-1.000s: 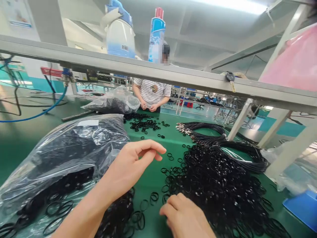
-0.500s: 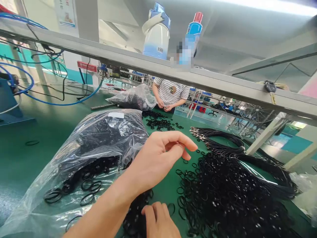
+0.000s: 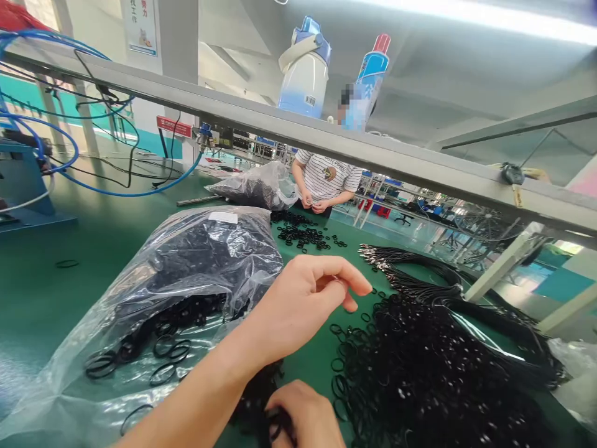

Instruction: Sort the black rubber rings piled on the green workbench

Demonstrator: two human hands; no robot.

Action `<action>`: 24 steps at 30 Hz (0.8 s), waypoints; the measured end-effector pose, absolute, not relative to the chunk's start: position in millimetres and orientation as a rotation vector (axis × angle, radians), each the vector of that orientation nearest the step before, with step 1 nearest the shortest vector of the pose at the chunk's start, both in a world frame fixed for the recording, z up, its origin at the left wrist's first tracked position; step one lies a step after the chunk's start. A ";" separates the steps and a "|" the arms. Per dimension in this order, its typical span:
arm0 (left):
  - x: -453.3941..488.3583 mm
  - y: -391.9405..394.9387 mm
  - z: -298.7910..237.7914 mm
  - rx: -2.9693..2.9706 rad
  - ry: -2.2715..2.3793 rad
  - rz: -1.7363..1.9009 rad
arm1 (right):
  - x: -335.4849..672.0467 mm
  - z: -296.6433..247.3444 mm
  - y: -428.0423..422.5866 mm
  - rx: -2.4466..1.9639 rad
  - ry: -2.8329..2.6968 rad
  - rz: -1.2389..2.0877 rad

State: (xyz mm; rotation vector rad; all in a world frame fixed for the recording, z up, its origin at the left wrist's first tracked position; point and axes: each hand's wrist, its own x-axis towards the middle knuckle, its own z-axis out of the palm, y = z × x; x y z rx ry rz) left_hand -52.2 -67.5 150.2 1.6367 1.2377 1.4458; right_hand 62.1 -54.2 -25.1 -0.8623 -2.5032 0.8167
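The left hand (image 3: 310,298) and right hand (image 3: 310,414) show, in the head view, over a green tabletop (image 3: 116,233) beneath a shelf (image 3: 261,126), a co-worker (image 3: 326,177) beyond. Black rings (image 3: 433,367) lie heaped on the right. The left curls loosely, its hold impossible to tell; the right grasps rings at a smaller pile (image 3: 256,398). A poster (image 3: 141,28) reads 努力 and 找工作; the clear bag's (image 3: 205,249) white label (image 3: 222,218) is illegible.
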 end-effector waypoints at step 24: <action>23.3 -11.5 25.8 0.585 0.935 1.060 | 176.8 44.0 12.7 -1.179 -1.917 0.883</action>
